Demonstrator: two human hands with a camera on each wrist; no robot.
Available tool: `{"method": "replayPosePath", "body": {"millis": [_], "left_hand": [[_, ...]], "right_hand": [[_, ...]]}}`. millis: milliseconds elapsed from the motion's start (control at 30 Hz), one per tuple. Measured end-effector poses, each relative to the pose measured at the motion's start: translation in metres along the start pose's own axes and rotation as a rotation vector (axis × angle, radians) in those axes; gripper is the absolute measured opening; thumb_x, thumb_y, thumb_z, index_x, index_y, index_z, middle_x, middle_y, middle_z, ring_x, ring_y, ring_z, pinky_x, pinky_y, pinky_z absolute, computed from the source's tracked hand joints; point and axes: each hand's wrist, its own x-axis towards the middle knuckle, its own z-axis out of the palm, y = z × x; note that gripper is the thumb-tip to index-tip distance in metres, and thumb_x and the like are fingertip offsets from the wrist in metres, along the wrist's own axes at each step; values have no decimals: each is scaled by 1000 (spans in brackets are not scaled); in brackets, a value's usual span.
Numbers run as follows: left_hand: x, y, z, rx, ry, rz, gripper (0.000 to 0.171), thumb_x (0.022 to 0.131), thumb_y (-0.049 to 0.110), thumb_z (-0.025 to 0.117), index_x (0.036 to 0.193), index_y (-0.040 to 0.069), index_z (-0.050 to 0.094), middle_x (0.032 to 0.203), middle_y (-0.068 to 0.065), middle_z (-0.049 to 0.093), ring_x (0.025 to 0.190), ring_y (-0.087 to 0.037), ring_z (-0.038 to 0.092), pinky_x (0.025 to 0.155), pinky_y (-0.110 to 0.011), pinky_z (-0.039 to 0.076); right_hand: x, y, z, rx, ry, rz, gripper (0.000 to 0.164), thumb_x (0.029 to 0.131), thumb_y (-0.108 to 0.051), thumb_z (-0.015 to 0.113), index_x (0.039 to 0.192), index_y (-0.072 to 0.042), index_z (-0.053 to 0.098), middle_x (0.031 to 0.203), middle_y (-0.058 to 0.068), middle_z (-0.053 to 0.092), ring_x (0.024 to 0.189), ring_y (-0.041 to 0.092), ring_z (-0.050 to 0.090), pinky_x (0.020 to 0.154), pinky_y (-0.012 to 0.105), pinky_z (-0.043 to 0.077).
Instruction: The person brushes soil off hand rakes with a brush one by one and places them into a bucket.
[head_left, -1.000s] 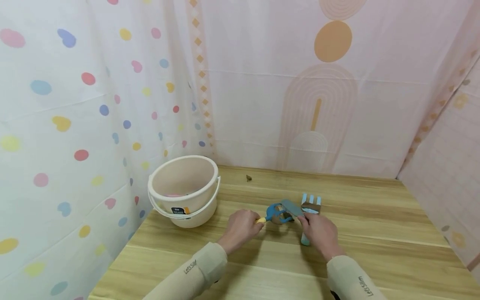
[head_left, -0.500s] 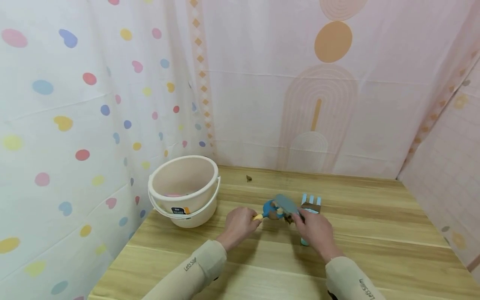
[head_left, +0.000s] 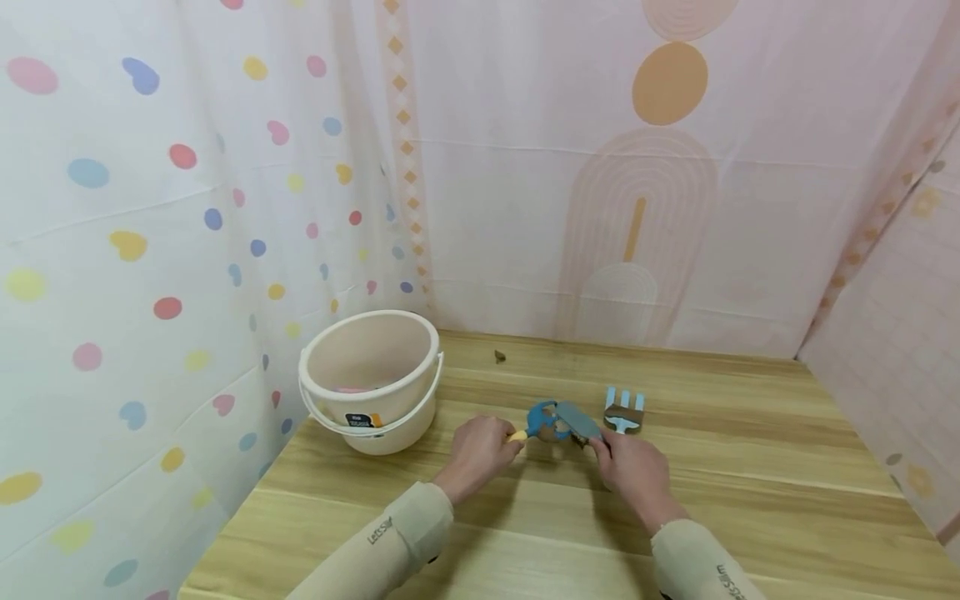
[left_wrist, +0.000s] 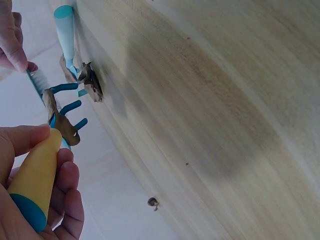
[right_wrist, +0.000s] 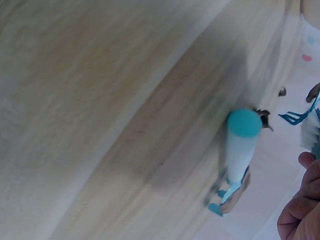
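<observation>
My left hand (head_left: 480, 447) grips the yellow handle (left_wrist: 37, 172) of a small blue hand rake (head_left: 537, 417). Brown mud-like matter coats the rake's head, and its curved prongs point right. In my right hand (head_left: 637, 475) is a brush (head_left: 577, 419) with a grey-blue back; its white bristles (left_wrist: 39, 82) lie against the rake's head. Below the tools, a dark brown clump (left_wrist: 90, 82) sits on the table. Close to the right hand lies a second, light-blue rake (head_left: 625, 400), also smeared brown, its pale handle (right_wrist: 241, 150) hidden by that hand in the head view.
A cream bucket (head_left: 401, 421) with a carrying handle stands at the left; something pink (head_left: 351, 390) shows inside. One small brown bit (head_left: 499, 357) lies toward the back of the wooden table (head_left: 750, 467). Patterned curtains (head_left: 487, 208) hang behind and along both sides.
The brush has shifted slightly left and moved up, then down, against the muddy rake. The left hand's rake has also come a little to the left. The bucket and second rake stay put.
</observation>
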Motion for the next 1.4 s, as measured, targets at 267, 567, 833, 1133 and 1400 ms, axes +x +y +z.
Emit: {"method": "replayPosePath", "body": {"millis": [267, 567, 833, 1133, 1400], "left_hand": [[1, -2, 1, 4, 9, -12, 18, 87, 23, 70, 73, 13, 72, 50, 10, 47, 46, -8, 41, 43, -25, 35], [3, -3, -2, -11, 17, -20, 23, 88, 23, 69, 65, 17, 65, 50, 11, 45, 45, -8, 41, 44, -26, 34], [3, -2, 1, -47, 33, -39, 22, 89, 21, 68, 68, 15, 66, 51, 9, 48, 45, -8, 42, 44, -26, 35], [3, 0, 2, -36, 35, -50, 20, 89, 23, 69, 71, 14, 69, 52, 9, 48, 45, -8, 42, 43, -26, 34], [3, 0, 2, -42, 42, -64, 22, 88, 23, 70, 66, 17, 67, 50, 11, 46, 45, -8, 42, 43, -26, 33]], "right_hand": [[-2, -14, 1, 39, 138, -117, 26, 97, -26, 64, 111, -7, 71, 65, 2, 63, 51, 17, 53, 44, 35, 41], [-5, -20, 11, -90, 176, -198, 23, 94, -26, 69, 107, -8, 73, 75, 9, 70, 55, 24, 61, 44, 37, 44], [-4, -19, 8, -94, 166, -143, 16, 94, -28, 68, 95, -12, 69, 59, 3, 56, 47, 20, 49, 40, 36, 37], [-4, -15, 9, -78, 158, -104, 16, 95, -27, 67, 87, -14, 66, 58, 2, 54, 50, 21, 51, 41, 37, 37], [-3, -14, 8, -77, 142, -84, 21, 96, -28, 66, 80, -15, 60, 56, 0, 49, 48, 19, 47, 42, 36, 36]]}}
